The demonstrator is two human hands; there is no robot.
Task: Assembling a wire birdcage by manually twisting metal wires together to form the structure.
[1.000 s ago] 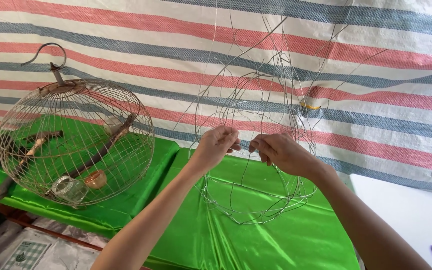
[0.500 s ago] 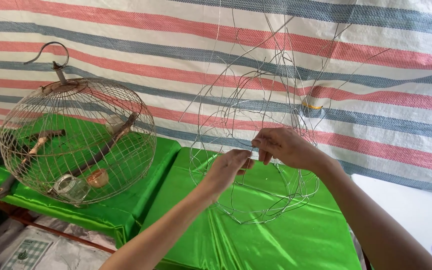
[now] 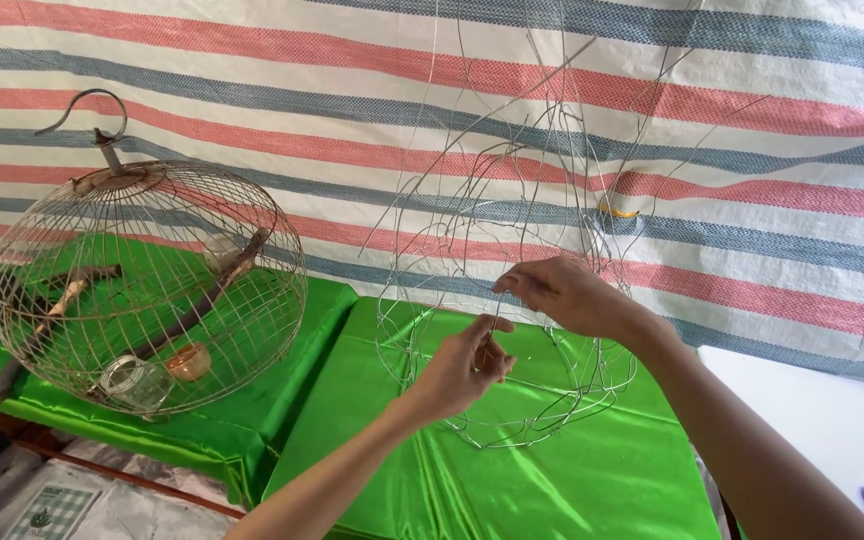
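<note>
An unfinished wire cage frame stands on the bright green cloth, its loose thin wires sticking upward. My left hand pinches a thin wire low on the near side of the frame. My right hand is a little higher and to the right, with its fingers closed on another wire of the same frame. Both forearms reach in from the bottom of the view.
A finished round wire birdcage with a hook on top, wooden perches and small cups inside sits at the left on the green cloth. A striped tarpaulin hangs behind. A white surface lies at the right.
My left hand has dropped lower and moved away from my right hand, drawing along a wire. My right hand has stayed at about the same spot on the frame.
</note>
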